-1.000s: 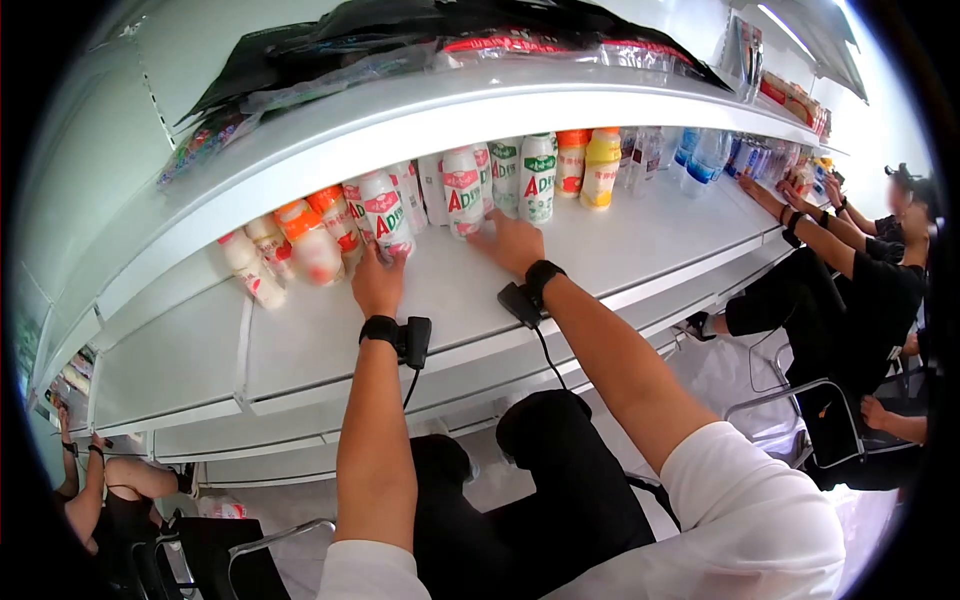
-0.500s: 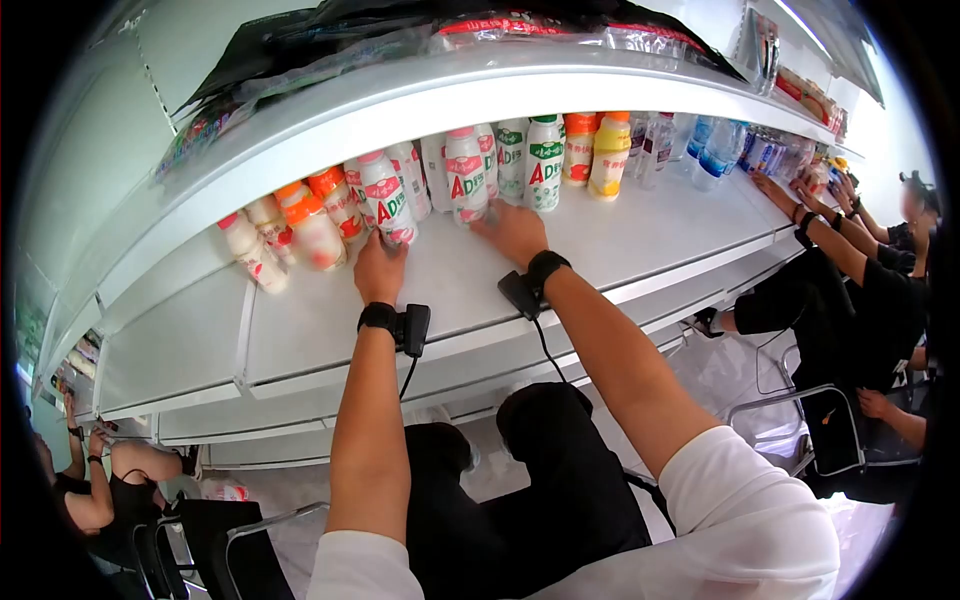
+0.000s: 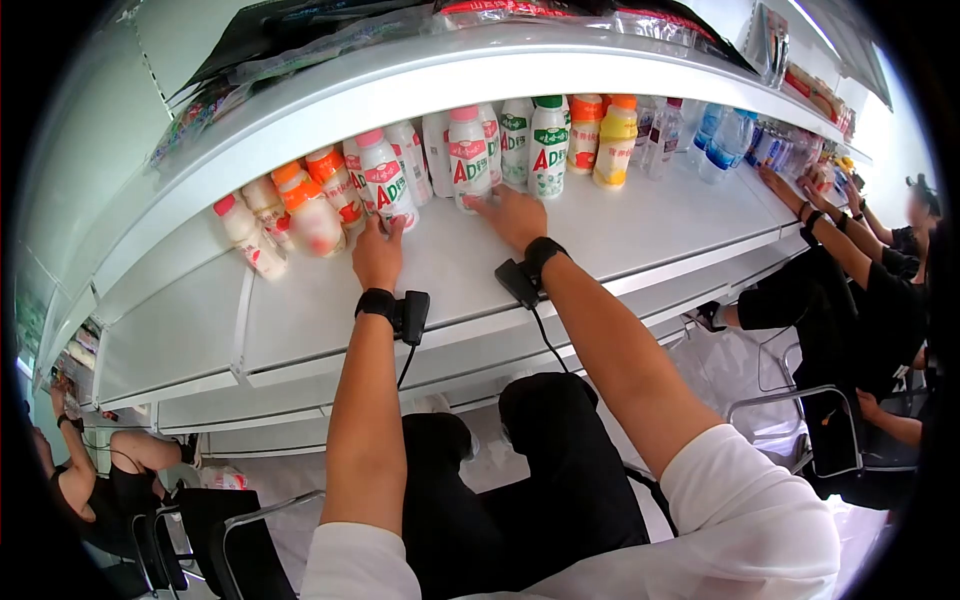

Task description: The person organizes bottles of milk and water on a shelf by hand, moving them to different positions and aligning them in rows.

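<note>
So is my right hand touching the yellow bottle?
Apart: the head view shows bare white shelf between your right hand and the yellow bottle, which stands farther to the right.

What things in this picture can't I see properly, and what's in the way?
- Head view, rear bottles: partly hidden behind the front bottles.
- Head view, black packages up high: cut off by the top edge.
- Head view, left hand: the hand itself covers some fingers.
- Head view, right hand: same, so its hold is unclear.
</note>
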Tool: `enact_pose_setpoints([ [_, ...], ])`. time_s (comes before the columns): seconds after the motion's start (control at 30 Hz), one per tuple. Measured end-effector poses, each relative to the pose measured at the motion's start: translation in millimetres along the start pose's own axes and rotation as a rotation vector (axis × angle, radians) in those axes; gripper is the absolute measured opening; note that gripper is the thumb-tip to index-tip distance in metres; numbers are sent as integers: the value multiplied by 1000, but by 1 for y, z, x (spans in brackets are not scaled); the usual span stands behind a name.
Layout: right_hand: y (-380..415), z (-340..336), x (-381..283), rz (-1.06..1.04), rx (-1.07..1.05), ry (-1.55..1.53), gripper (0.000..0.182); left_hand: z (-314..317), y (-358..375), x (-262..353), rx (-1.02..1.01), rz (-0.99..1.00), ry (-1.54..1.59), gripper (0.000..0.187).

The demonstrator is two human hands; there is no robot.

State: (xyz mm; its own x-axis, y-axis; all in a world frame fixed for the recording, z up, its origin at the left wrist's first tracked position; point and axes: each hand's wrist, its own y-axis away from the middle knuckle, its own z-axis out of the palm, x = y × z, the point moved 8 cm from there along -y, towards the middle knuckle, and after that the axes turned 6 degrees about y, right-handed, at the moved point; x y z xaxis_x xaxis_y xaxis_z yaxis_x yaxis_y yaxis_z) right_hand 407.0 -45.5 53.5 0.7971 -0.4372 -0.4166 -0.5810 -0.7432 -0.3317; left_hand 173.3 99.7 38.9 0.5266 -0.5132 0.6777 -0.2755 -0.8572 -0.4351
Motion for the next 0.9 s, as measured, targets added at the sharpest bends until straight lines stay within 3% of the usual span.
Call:
enact_pose_setpoints([
  [0.2,0,-4,-4,-9,15,9,74,-5,4,6,31,11,37,48],
  [0.33,10,-21,-4,82,64,-110,71,-5,-4,2,125,97,283,54],
  [0.43,7,-17,0,109,42,-184,70,-10,2,7,68,-7,325,52],
  [0.9,3,-12,5,148,0,-217,69,-14,0,3,66,-98,188,54],
])
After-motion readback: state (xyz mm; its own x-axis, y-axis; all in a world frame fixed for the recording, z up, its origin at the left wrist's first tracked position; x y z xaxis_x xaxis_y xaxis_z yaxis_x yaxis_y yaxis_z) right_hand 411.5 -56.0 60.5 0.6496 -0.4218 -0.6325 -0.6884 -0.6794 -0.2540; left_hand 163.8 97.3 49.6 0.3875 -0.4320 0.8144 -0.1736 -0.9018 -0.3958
